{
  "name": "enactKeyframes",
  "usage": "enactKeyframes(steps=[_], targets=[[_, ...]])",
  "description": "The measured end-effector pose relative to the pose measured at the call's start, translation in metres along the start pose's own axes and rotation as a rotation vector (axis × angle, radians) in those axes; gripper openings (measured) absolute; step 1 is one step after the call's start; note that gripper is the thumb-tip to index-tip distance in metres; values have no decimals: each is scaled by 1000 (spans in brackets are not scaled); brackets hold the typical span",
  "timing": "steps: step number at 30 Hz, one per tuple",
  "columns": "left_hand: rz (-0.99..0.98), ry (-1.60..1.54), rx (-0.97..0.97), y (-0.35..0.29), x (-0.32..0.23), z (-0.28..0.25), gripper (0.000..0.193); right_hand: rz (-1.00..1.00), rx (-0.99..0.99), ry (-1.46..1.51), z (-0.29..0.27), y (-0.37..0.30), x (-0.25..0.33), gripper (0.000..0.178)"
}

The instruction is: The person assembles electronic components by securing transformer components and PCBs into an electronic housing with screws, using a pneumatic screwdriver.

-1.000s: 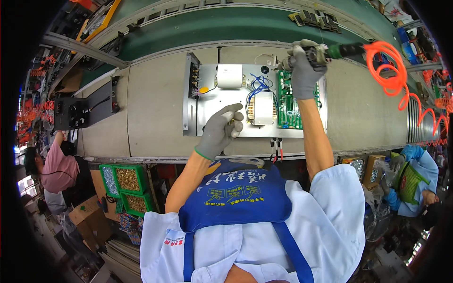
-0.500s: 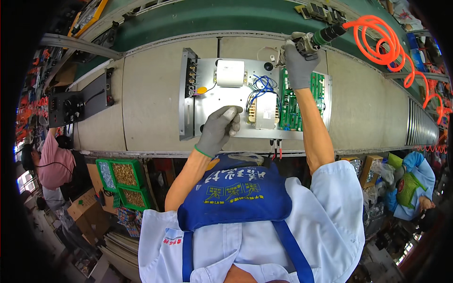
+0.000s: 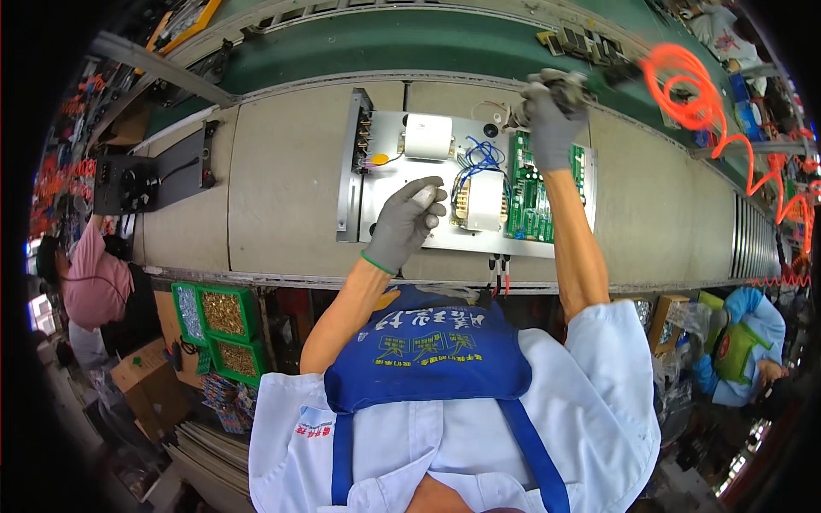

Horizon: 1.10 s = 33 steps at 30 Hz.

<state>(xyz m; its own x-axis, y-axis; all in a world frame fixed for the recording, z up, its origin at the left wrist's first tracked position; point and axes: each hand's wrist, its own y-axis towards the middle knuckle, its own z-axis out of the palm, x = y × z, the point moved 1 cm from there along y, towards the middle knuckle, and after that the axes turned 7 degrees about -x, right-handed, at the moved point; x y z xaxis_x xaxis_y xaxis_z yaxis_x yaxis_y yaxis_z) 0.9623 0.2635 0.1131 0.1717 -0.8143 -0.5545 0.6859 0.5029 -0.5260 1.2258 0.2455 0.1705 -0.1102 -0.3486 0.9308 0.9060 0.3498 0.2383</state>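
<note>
My right hand, in a grey glove, is closed round a pneumatic screwdriver over the far right corner of an open metal chassis. The tool is blurred by motion. Above the chassis's near left part hovers my left hand, also gloved, its fingers curled and thumb pressed to them; whatever they hold is hidden. Mounted in the chassis are a white capacitor, a transformer beside a bundle of blue wires, and a green circuit board, partly covered by my right forearm.
An orange coiled hose runs from the tool to the right. A black metal panel lies on the bench at left. Green bins of small metal parts stand below the edge. One person works at left, another at right.
The view has shifted slightly. My right hand and the screwdriver have moved a little to the right relative to the chassis. My left hand keeps its curled shape over the chassis.
</note>
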Motion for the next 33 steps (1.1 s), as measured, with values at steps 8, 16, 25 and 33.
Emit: enactKeyframes(steps=[8,16,25,33], targets=[[-73,-283,231,2,-10,20,37,277,218,511,28,-70,132,23],[-8,-148,286,-13,-24,36,35,354,240,483,26,-79,128,26],[-162,-325,284,12,-35,43,42,281,343,488,47,-68,111,24],[-221,-190,39,0,-17,21,38,92,146,22,48,-37,20,21]])
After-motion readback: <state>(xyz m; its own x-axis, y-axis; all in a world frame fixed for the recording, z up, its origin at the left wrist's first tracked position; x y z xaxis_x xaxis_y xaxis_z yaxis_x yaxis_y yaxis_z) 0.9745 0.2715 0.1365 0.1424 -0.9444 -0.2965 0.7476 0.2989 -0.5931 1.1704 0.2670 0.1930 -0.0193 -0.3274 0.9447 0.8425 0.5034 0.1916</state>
